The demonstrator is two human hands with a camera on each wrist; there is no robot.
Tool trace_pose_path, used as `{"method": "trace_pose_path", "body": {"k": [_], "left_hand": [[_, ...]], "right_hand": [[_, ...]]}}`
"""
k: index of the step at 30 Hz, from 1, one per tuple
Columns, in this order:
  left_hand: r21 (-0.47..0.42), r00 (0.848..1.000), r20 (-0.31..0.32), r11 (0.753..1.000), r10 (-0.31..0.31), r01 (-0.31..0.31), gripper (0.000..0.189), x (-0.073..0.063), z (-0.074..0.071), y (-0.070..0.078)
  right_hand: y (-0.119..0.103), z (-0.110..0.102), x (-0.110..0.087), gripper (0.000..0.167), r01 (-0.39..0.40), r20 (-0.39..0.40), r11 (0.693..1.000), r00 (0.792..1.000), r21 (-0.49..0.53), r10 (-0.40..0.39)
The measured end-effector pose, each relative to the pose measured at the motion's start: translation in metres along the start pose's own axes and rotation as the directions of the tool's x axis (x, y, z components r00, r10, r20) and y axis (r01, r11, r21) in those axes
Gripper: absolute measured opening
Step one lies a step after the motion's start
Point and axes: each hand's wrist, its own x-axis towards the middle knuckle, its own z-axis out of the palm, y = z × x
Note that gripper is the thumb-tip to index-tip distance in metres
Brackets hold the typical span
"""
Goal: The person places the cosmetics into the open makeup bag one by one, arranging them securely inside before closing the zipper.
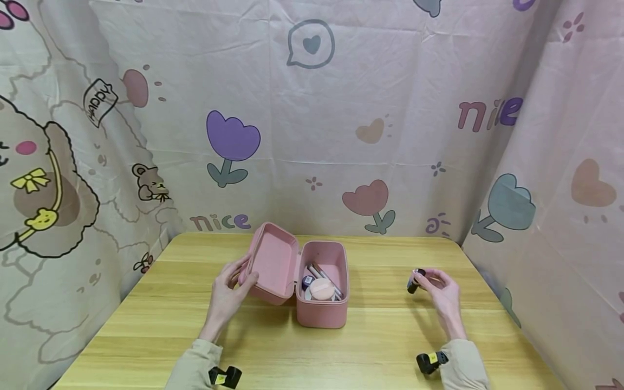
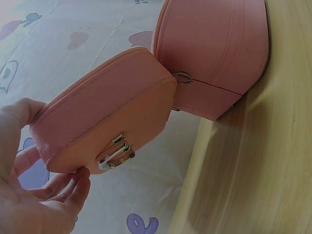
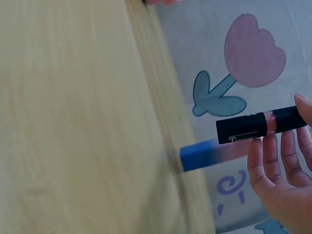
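A pink cosmetic case (image 1: pixel 322 314) stands on the table, its lid (image 1: pixel 275 260) swung out to the left. My left hand (image 1: pixel 229 295) grips the lid's outer end, fingers beneath and thumb at the rim. Inside the case lie a pale pink powder puff (image 1: pixel 322 289), a small dark round item (image 1: pixel 307 281) and several slender sticks (image 1: pixel 327 277). To the right, above the table, my right hand (image 1: pixel 441 292) pinches a black lipstick tube (image 3: pixel 242 128) with a pink band. Beside that tube shows a blue-to-pink tube (image 3: pixel 197 155); whether fingers hold it too, I cannot tell.
The wooden table (image 1: pixel 385 346) runs back to a printed cloth (image 1: pixel 312 135) hung behind and along both sides. A silver metal emblem (image 2: pixel 117 152) sits on the lid's outer face, and a metal ring (image 2: pixel 183 78) hangs near the hinge.
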Motion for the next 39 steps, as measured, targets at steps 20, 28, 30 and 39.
{"method": "trace_pose_path", "body": {"k": [20,28,30,39], "left_hand": [[-0.014,1.0,-0.001,1.0,0.002,-0.002,0.052,0.0,0.0,0.001],[-0.016,1.0,0.0,1.0,0.005,-0.005,0.051,-0.001,0.0,0.001],[-0.016,1.0,0.0,1.0,0.004,-0.004,0.051,-0.001,0.0,0.001],[-0.019,1.0,0.008,1.0,-0.016,0.016,0.052,-0.001,0.0,0.001]], "right_hand": [[-0.028,0.042,0.002,0.02,0.053,0.167,0.998,0.984,0.017,-0.055],[-0.037,0.061,0.007,0.026,0.06,0.208,0.998,0.977,-0.023,-0.054],[-0.038,0.065,0.008,0.028,0.066,0.217,0.997,0.974,-0.027,-0.059],[-0.044,0.081,0.015,0.028,0.084,0.271,0.996,0.96,-0.023,-0.075]]}}
